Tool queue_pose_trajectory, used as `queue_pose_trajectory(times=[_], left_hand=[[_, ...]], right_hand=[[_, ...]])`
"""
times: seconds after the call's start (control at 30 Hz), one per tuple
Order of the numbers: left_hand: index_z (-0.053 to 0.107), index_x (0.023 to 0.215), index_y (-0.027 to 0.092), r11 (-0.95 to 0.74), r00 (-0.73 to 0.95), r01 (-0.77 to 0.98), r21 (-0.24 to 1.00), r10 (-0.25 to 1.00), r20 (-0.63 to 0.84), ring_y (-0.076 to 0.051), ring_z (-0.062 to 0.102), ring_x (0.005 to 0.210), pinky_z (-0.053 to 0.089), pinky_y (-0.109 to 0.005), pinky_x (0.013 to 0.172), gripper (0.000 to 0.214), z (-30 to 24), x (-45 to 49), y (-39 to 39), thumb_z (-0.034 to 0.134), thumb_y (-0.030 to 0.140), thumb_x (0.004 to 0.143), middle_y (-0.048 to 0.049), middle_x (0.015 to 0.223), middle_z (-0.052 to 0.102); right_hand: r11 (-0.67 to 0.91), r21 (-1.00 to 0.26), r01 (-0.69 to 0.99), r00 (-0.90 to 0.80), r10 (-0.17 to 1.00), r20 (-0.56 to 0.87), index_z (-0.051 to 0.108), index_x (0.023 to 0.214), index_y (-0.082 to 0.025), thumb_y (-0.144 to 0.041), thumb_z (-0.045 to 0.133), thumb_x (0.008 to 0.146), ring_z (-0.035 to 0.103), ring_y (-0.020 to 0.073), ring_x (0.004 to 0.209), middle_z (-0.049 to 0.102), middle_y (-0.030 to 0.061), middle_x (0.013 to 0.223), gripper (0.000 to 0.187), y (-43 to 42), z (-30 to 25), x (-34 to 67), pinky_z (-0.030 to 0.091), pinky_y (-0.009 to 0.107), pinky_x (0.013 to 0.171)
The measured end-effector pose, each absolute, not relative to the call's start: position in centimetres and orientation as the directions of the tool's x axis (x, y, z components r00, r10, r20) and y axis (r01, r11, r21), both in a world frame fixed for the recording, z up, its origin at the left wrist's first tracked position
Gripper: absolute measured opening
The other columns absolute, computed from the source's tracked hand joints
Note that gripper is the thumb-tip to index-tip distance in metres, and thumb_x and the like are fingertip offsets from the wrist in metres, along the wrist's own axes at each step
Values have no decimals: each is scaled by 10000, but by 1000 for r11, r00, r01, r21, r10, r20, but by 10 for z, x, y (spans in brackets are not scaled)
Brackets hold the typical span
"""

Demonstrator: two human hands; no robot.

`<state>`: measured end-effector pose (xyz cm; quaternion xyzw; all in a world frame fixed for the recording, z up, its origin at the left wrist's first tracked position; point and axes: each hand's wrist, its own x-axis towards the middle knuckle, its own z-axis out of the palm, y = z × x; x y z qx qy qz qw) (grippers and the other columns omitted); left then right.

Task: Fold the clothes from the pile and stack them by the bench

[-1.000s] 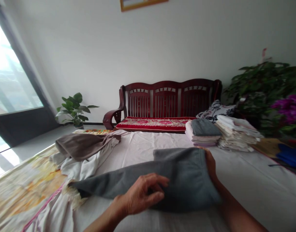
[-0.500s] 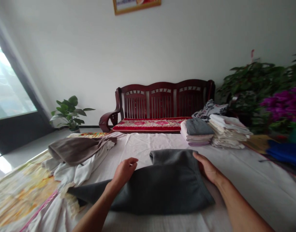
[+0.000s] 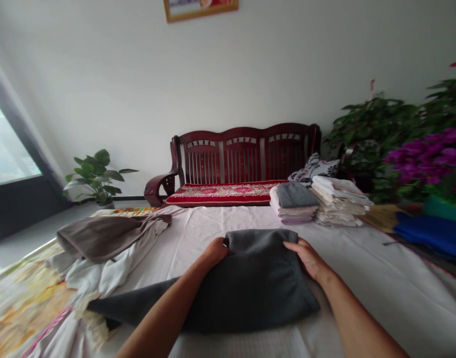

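Observation:
A dark grey garment (image 3: 250, 288) lies on the white cloth in front of me, its far side folded over toward me. A long narrow part of it tapers off to the left, where it meets cream frilly fabric (image 3: 90, 320). My left hand (image 3: 216, 252) is closed on the left end of the folded-over strip. At the strip's right end, my right hand (image 3: 306, 256) pinches the edge between thumb and fingers. The fingertips of the left hand are partly hidden.
A brown garment (image 3: 105, 236) lies over pale cloth (image 3: 96, 273) at left. Folded stacks, one grey-topped (image 3: 295, 196) and one white (image 3: 340, 199), stand at back right. Blue fabric (image 3: 429, 233) lies far right. Behind are a wooden bench (image 3: 243, 154) and potted plants (image 3: 99, 174).
My left hand has moved from hovering above the garment to gripping the fold's left end. My right hand has shifted slightly inward along the fold. The view has turned a little right.

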<state>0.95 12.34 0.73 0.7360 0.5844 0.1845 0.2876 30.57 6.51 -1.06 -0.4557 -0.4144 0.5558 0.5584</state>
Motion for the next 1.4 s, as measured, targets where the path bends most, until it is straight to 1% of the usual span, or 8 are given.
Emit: queue_pose_trajectory(times=[0.23, 0.37, 0.53, 0.7, 0.83, 1.1, 1.27, 1.4], left_hand=[[655, 965, 166, -199, 70, 771, 605, 971, 229, -184, 618, 779, 442, -276, 702, 215, 36, -5, 116, 567, 122, 774, -20, 828, 670], [662, 931, 230, -433, 132, 868, 245, 674, 727, -222, 587, 911, 421, -363, 899, 196, 75, -35, 104, 578, 106, 804, -33, 921, 642], [692, 997, 265, -409, 280, 912, -37, 555, 783, -259, 568, 1032, 317, -441, 1071, 197, 85, -65, 103, 565, 162, 887, -54, 997, 665], [628, 1235, 211, -152, 51, 945, 291, 943, 328, -282, 599, 1093, 417, -398, 961, 375, 45, -82, 121, 611, 290, 869, -122, 1220, 646], [710, 988, 172, -51, 31, 899, 435, 998, 52, -271, 659, 931, 450, -330, 802, 312, 17, -86, 126, 658, 421, 807, -110, 987, 711], [576, 763, 192, -133, 47, 733, 667, 988, 145, -150, 562, 648, 402, -240, 607, 158, 8, -67, 124, 526, 328, 823, 15, 675, 594], [539, 777, 195, -278, -213, 234, 932, 920, 328, -124, 470, 559, 389, -226, 531, 347, 40, -87, 129, 570, 541, 761, 54, 611, 499], [595, 765, 189, -357, -192, 394, 847, 869, 456, -139, 509, 607, 418, -242, 596, 382, 88, -133, 135, 576, 570, 786, 29, 648, 570]], right_hand=[[-57, -950, -308, 50, 996, -76, 729, 959, -185, -272, 804, 650, 751, 273, 835, 796, 66, 914, 330, 67, -7, 305, 563, 423, 914], [-53, -945, -324, 33, 997, -67, 719, 1030, -199, -271, 811, 665, 749, 276, 896, 794, 60, 963, 383, 68, -7, 302, 554, 421, 946], [-14, -959, -282, 27, 999, -23, 706, 1097, -206, -322, 800, 719, 738, 273, 962, 784, 60, 1041, 407, 66, -6, 298, 538, 417, 984], [-1, -969, -246, 82, 996, -22, 711, 1086, -199, -346, 786, 729, 739, 277, 963, 787, 63, 1018, 394, 67, -6, 296, 549, 408, 968], [-28, -954, -297, 94, 994, -59, 710, 1059, -202, -327, 784, 723, 741, 277, 959, 792, 59, 985, 367, 69, -7, 296, 556, 410, 961], [-27, -946, -322, 107, 992, -65, 705, 1066, -199, -307, 771, 728, 744, 279, 948, 793, 59, 977, 360, 67, -5, 296, 553, 425, 974], [-16, -942, -335, 132, 989, -63, 705, 1070, -200, -306, 750, 745, 735, 284, 988, 793, 60, 978, 344, 67, -6, 297, 555, 428, 975], [-42, -933, -358, 126, 988, -93, 705, 1060, -206, -304, 742, 751, 743, 290, 956, 794, 63, 964, 327, 69, -7, 299, 575, 441, 941]])
